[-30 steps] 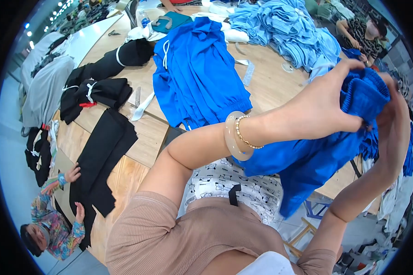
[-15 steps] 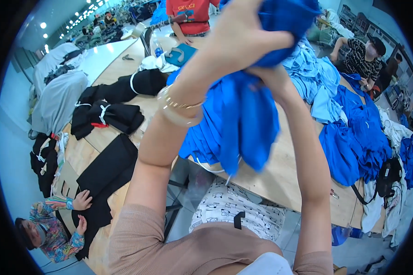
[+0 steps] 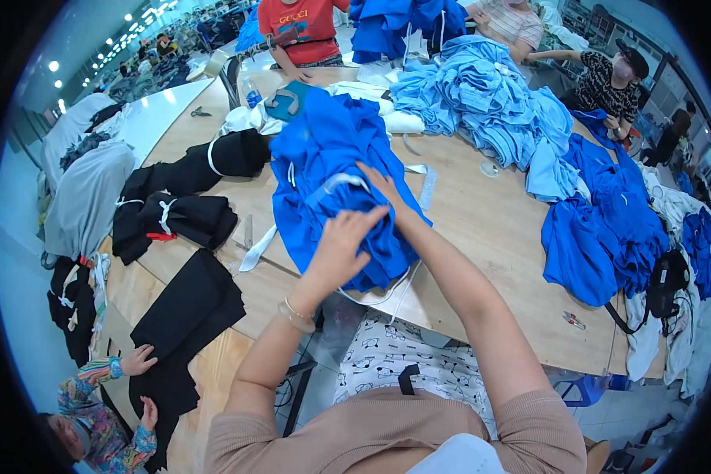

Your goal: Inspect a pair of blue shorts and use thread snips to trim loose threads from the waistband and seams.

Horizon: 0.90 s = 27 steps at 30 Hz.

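A heap of bright blue garments (image 3: 324,142) with white drawstrings lies on the wooden table in front of me. Over its near part is my left hand (image 3: 342,246), fingers stretched toward the right and thumb apart; a gold bracelet and a pale bangle sit on that wrist. My right hand (image 3: 383,193) rests on the heap's right side, its fingers extended beside a white band (image 3: 346,181) on the cloth. Neither hand visibly grips the fabric. White cords (image 3: 403,292) hang over the near table edge.
Tied black bundles (image 3: 189,217) and a black cloth stack (image 3: 193,304) lie left, where a person handles dark cloth. Light blue garments (image 3: 482,87) and more blue ones (image 3: 600,213) are right. Small snips (image 3: 574,320) lie near the right edge. Other people stand across the table.
Both my hands have come down from high in front of me. The blue garment they held up now lies on the heap, and the fingers have opened out over it.
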Tool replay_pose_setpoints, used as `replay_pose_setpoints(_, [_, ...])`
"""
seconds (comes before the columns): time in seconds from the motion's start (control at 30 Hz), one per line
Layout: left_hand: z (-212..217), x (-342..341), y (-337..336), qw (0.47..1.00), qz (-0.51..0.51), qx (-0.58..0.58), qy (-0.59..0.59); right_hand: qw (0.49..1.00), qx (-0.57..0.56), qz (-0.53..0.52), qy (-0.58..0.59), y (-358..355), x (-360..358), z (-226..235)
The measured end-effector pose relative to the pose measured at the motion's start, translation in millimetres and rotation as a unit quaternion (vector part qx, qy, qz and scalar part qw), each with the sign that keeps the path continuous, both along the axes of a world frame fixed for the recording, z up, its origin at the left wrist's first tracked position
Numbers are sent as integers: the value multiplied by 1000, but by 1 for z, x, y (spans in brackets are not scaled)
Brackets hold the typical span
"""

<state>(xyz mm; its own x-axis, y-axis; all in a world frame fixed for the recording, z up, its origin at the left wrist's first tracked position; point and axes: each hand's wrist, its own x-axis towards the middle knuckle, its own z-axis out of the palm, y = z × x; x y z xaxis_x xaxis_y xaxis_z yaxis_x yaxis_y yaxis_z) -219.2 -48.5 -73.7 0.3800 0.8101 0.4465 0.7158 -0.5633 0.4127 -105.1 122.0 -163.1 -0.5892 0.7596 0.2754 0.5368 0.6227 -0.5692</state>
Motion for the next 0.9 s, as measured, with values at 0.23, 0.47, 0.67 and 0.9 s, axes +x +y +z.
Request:
replay_pose_setpoints(0.23, [33,-20,21,921,-274,-273,-34,993,98,-12,-59,-2,28,0])
replay_pose_setpoints(0.47, [5,-69,124,965,42,-187,-180,981,64,-152,102,-34,54,24])
replay_pose_setpoints(0.67, [-67,-26,227,957,262,-6,123,988,47,-119,-85,-142,34,57])
replay_pose_setpoints(0.9, [-140,-61,281,913,339,-95,205,997,50,-50,-6,-162,57,5])
